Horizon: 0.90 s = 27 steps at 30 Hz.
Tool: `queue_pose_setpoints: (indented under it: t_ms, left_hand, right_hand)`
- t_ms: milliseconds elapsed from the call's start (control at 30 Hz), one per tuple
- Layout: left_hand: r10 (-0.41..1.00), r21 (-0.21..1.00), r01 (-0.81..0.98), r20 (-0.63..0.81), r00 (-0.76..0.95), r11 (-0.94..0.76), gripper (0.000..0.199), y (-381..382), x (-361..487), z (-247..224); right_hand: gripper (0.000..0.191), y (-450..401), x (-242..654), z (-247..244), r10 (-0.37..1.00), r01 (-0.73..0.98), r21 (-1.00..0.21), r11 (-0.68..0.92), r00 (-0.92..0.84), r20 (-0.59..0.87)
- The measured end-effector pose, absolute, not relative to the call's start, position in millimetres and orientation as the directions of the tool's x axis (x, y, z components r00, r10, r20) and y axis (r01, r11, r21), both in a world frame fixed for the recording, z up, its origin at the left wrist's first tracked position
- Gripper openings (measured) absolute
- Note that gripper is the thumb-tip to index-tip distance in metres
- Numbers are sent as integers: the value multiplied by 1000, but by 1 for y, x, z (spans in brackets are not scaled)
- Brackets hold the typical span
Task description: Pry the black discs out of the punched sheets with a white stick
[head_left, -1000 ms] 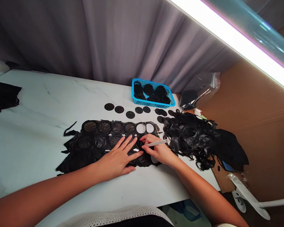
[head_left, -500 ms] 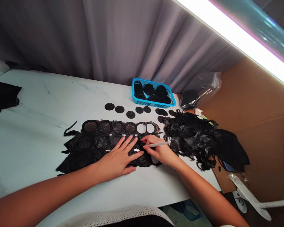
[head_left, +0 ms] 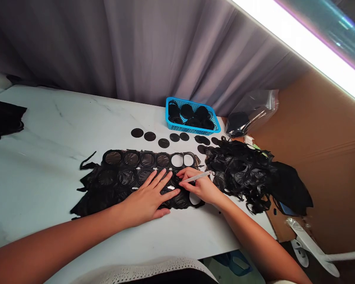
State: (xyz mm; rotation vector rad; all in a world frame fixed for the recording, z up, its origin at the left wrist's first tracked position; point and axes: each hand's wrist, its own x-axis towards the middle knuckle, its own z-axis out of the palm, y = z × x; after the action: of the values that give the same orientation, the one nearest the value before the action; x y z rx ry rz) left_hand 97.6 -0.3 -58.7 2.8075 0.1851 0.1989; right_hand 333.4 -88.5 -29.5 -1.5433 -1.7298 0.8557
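White tabletop (head_left: 47, 157), black sheet (head_left: 126, 177) near its front edge. The left hand (head_left: 149, 197) is flat on it, fingers spread; the right hand (head_left: 203, 190) has fingers pinched round a white stick (head_left: 198, 176). If that slips leftward, it could jab the other hand imo.

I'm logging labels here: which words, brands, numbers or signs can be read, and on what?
None can be read.
The blue basket, clear bag and black sheet show no legible lettering.
Any marking on the thin pale tool in the right hand would be too small to read.
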Motion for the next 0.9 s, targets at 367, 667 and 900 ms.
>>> queue_pose_setpoints:
  t_ms: [367, 667, 900]
  left_hand:
    - [149, 309, 112, 100, 984, -944, 63, 0, 99, -61]
    - [48, 277, 12, 125, 991, -961, 69, -11, 85, -52]
    - [36, 322, -6, 125, 992, -947, 61, -25, 76, -55]
  right_hand:
    - [14, -91, 336, -42, 960, 858, -464, 220, -107, 257]
    - [19, -110, 358, -14, 898, 766, -634, -105, 347, 271]
    - [14, -142, 303, -20, 1000, 623, -782, -8, 1, -9]
